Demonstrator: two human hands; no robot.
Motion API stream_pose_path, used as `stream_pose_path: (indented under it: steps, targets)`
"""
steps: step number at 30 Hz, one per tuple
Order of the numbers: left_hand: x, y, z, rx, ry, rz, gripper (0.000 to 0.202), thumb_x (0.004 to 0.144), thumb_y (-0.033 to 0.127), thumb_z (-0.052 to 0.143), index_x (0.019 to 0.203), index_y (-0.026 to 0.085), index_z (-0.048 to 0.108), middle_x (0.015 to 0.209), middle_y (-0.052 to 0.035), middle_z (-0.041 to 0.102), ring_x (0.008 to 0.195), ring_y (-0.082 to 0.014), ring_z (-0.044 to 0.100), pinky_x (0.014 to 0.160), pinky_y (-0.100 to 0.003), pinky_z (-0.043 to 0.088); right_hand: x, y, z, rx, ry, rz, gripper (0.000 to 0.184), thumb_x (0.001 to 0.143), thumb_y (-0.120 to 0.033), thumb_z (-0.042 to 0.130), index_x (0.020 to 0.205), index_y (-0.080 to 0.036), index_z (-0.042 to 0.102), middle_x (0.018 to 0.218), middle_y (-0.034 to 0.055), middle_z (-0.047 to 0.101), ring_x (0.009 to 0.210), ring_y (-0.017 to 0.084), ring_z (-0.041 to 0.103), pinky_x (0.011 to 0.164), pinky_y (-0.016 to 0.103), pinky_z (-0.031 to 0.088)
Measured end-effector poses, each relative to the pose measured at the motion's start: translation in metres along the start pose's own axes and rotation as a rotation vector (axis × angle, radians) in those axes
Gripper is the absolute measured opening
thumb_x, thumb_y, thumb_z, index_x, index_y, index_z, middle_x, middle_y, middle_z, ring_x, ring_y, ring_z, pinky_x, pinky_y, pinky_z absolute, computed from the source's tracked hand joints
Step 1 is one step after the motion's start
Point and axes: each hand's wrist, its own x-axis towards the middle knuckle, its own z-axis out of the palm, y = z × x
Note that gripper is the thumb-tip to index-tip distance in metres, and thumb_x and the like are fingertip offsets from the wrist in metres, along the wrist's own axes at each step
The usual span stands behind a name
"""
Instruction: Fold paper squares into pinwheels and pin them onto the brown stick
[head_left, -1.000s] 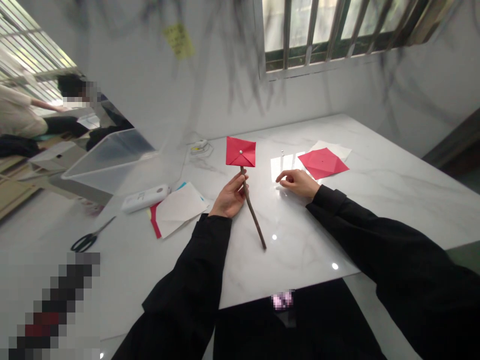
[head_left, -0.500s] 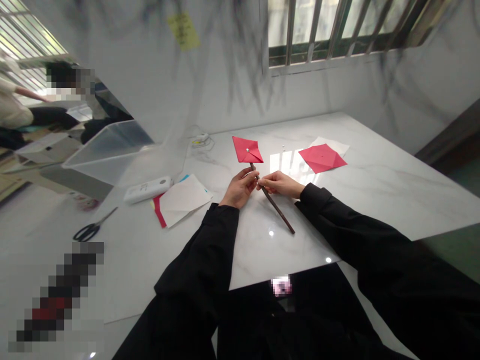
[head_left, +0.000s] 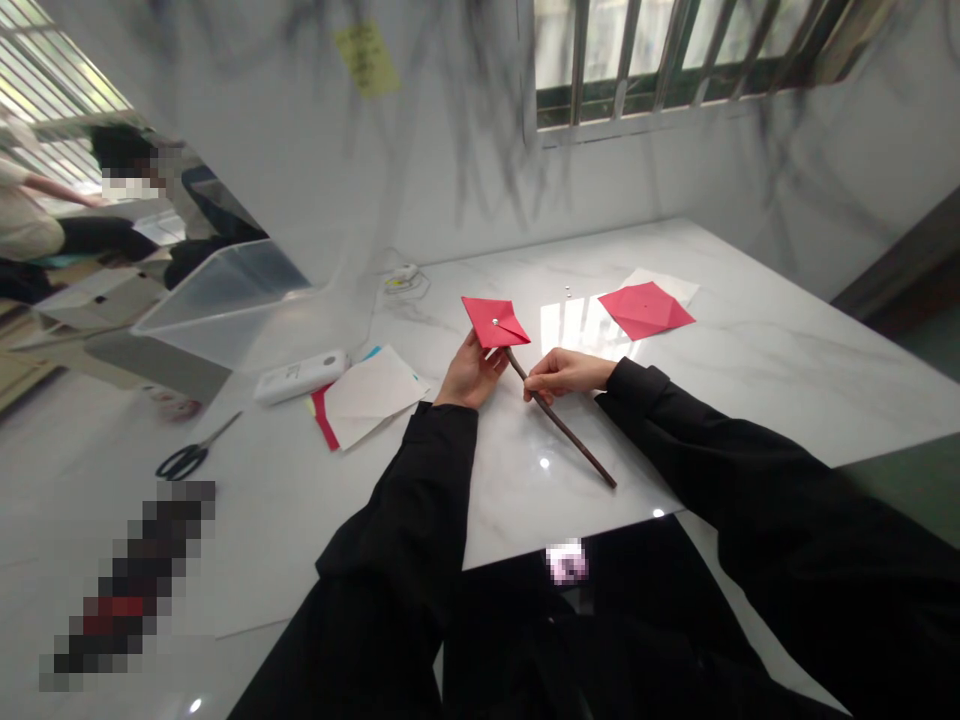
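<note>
A red paper pinwheel (head_left: 495,322) on a thin stick (head_left: 570,432), held over the desk's (head_left: 750,360) middle. The right hand (head_left: 562,372) pinches the stick and the left hand (head_left: 469,375) lightly grips the paper's lower edge. The paper looks featherlight and easily crushed, so the stiff stick seems the safer hold.

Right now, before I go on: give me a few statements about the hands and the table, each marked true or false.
1. The right hand has its grip closed on the stick. True.
2. The left hand lies flat on the table, away from any paper. False: it is raised to the lower edge of the red folded paper at the stick's top.
3. A second red folded paper lies on the table beyond the right hand. True.
4. The scissors lie inside the clear plastic bin. False: they lie out on the white surface, nearer the person than the bin.
</note>
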Motion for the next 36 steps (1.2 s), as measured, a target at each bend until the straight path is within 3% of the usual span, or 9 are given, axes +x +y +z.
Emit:
stream_pose_path:
  steps: [2,4,7,9,14,21,28,36]
  targets:
    - [0.0,-0.001,0.0,0.007,-0.001,-0.007,0.024,0.081,0.032,0.085,0.099,0.024,0.071,0.09,0.0009,0.07,0.08,-0.0122,0.064,0.077,-0.023,0.051,0.0,0.0,0.001,0.017,0.019,-0.001,0.045,0.088,-0.055,0.075,0.099,-0.012,0.081,0.068,0.0011,0.067,0.053,0.007,0.044,0.049,0.022,0.029]
    - [0.001,-0.001,0.0,0.003,-0.005,-0.005,0.022,0.081,0.03,0.085,0.097,0.023,0.071,0.09,0.0007,0.071,0.08,-0.0121,0.064,0.075,-0.023,0.052,0.003,0.002,0.002,0.086,0.132,-0.007,0.039,0.087,-0.05,0.078,0.1,-0.013,0.078,0.074,0.0014,0.069,0.056,0.007,0.048,0.048,0.02,0.032]
    - [0.001,-0.001,0.001,0.008,-0.014,-0.009,0.021,0.08,0.026,0.085,0.095,0.022,0.072,0.092,-0.0001,0.073,0.082,-0.0125,0.066,0.075,-0.023,0.053,0.01,0.006,-0.002,0.35,0.372,0.033,0.031,0.09,-0.044,0.078,0.098,-0.015,0.071,0.084,0.0038,0.072,0.063,0.008,0.058,0.049,0.016,0.042]
    - [0.001,-0.001,0.003,0.007,0.001,-0.026,0.019,0.081,0.027,0.084,0.095,0.021,0.072,0.094,-0.0011,0.073,0.083,-0.0131,0.067,0.076,-0.023,0.055,0.017,0.007,-0.007,0.563,0.442,0.099,0.028,0.095,-0.042,0.074,0.096,-0.015,0.066,0.086,0.0059,0.073,0.064,0.009,0.063,0.054,0.017,0.05]
    - [-0.001,0.0,0.007,-0.049,0.041,-0.071,0.008,0.091,0.025,0.074,0.091,0.017,0.072,0.089,-0.0042,0.073,0.079,-0.0138,0.067,0.072,-0.023,0.057,0.032,0.005,-0.018,0.844,0.349,0.183,0.022,0.106,-0.03,0.058,0.098,-0.012,0.066,0.085,0.0098,0.074,0.071,0.013,0.071,0.067,0.021,0.061]
    - [0.002,-0.003,0.004,-0.043,0.014,-0.111,0.012,0.094,0.025,0.07,0.1,0.015,0.073,0.093,-0.0068,0.074,0.079,-0.0155,0.069,0.073,-0.025,0.058,0.036,0.007,-0.014,0.883,0.286,0.051,0.013,0.103,-0.009,0.055,0.099,-0.01,0.066,0.086,0.0071,0.074,0.072,0.01,0.069,0.073,0.019,0.06]
    - [0.002,-0.005,0.004,0.0,-0.007,-0.098,0.014,0.095,0.027,0.07,0.091,0.014,0.073,0.091,-0.0066,0.075,0.076,-0.0146,0.067,0.075,-0.026,0.056,0.034,0.008,-0.013,0.883,0.269,0.077,0.007,0.101,-0.008,0.06,0.101,-0.01,0.067,0.087,0.0073,0.073,0.074,0.01,0.069,0.071,0.019,0.061]
    - [0.003,-0.006,0.002,0.066,0.026,-0.085,0.017,0.092,0.032,0.074,0.096,0.016,0.074,0.095,-0.0077,0.076,0.089,-0.0197,0.071,0.08,-0.03,0.059,0.032,0.004,-0.013,0.9,0.301,0.116,0.006,0.098,-0.007,0.063,0.1,-0.011,0.067,0.085,0.0067,0.071,0.072,0.011,0.068,0.068,0.019,0.06]
